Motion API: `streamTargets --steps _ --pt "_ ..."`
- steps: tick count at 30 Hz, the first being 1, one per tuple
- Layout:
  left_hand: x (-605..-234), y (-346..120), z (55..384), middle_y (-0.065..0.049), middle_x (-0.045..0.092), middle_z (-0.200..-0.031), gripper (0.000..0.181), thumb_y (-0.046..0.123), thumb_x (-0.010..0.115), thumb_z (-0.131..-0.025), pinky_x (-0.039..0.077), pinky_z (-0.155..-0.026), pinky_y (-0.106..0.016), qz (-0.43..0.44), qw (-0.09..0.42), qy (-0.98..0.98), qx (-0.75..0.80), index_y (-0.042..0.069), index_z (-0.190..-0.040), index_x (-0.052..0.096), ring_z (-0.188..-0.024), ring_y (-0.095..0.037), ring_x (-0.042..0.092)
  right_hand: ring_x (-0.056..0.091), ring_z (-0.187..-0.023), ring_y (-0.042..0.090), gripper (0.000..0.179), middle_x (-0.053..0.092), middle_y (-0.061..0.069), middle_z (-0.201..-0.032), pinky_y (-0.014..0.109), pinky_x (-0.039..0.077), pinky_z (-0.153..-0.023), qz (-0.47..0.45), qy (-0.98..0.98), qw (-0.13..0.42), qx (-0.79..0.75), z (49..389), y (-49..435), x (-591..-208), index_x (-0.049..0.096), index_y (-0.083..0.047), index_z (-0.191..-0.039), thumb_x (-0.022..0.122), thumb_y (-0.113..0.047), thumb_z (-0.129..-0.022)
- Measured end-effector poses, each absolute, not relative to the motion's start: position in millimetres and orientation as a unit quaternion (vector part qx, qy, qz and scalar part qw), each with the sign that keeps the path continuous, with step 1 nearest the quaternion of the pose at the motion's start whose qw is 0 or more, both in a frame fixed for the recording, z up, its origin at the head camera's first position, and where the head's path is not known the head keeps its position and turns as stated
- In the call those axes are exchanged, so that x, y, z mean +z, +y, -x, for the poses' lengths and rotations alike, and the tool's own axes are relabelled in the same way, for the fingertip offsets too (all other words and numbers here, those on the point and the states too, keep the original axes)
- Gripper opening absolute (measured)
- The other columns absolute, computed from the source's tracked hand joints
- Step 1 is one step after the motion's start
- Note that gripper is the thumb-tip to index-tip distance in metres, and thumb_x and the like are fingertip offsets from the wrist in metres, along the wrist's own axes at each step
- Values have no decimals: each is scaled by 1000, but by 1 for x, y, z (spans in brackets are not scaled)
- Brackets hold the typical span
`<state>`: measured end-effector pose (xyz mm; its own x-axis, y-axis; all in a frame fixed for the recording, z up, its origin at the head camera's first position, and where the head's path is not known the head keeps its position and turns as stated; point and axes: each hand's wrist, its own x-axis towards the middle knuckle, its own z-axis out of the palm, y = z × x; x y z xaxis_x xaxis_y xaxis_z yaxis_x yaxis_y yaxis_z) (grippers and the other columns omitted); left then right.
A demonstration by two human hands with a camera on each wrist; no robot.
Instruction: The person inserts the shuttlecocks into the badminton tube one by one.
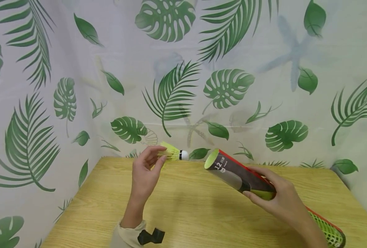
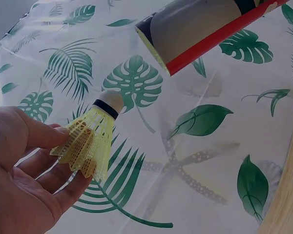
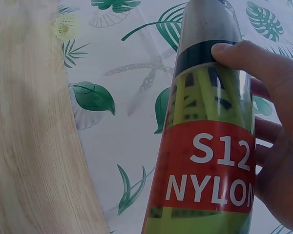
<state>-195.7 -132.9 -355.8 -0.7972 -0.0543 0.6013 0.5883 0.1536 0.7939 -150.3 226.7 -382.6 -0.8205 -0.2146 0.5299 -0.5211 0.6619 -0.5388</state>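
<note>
A yellow shuttlecock (image 1: 172, 153) with a white cork and black band is pinched at its skirt by my left hand (image 1: 147, 168). Its cork points right, toward the tube, in the head view. My right hand (image 1: 282, 196) grips a long shuttlecock tube (image 1: 239, 175) around its middle. The tube is tilted, its open end raised toward the shuttlecock, with a gap between them. In the right wrist view, yellow-green shuttlecocks (image 3: 205, 97) show through the tube's clear wall above a red label. The left wrist view shows the shuttlecock (image 2: 93, 141) below the tube's mouth.
Beneath both hands is a wood-grain table (image 1: 195, 213). A white cloth (image 1: 177, 51) printed with green leaves hangs behind it and along the sides. The lower end of the tube reaches toward the table's front right.
</note>
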Motion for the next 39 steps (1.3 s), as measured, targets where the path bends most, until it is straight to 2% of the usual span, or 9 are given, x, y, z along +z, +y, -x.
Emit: streamTargets --steps 17,24,28,32,37,39 --pt "-356 -91 189 -13 74 -108 19 -5 69 -95 59 -86 -35 222 228 -693 -647 1 -113 70 -92 -29 73 62 -101 7 74 68 -2 -127 10 50 -79 -208 -872 218 386 151 225 -382 61 -26 -141 93 -12 -76" --pt "-356 -77 191 -13 71 -109 18 -4 68 -96 59 -86 -32 229 236 -681 -655 0 -114 69 -94 -30 71 63 -92 13 70 65 -4 -128 23 56 -58 -188 -875 186 406 150 225 -381 59 -31 -142 90 -16 -81" --pt "-358 -70 192 -13 71 -109 18 -4 67 -97 59 -87 -33 239 241 -678 -652 0 -114 69 -95 -30 71 62 -88 13 70 66 -2 -128 24 54 -53 -195 -870 189 412 149 225 -381 59 -30 -142 89 -14 -81" --pt "-361 -64 195 -12 72 -109 18 -4 67 -97 59 -88 -34 251 245 -685 -638 1 -114 70 -97 -28 72 61 -87 12 71 67 1 -128 22 52 -52 -207 -867 198 408 149 225 -382 59 -27 -143 89 -11 -81" --pt "-365 -59 197 -6 74 -108 16 -1 65 -99 58 -91 -33 270 250 -721 -588 4 -113 70 -100 -19 72 61 -89 12 73 65 -3 -130 21 53 -58 -211 -874 197 391 151 225 -385 58 -29 -144 91 -15 -80" --pt "-365 -57 196 -5 74 -108 15 0 64 -100 58 -91 -32 277 252 -733 -569 6 -113 71 -102 -16 72 61 -87 12 73 65 -4 -130 21 53 -57 -213 -875 195 389 152 226 -386 58 -29 -143 91 -15 -80"
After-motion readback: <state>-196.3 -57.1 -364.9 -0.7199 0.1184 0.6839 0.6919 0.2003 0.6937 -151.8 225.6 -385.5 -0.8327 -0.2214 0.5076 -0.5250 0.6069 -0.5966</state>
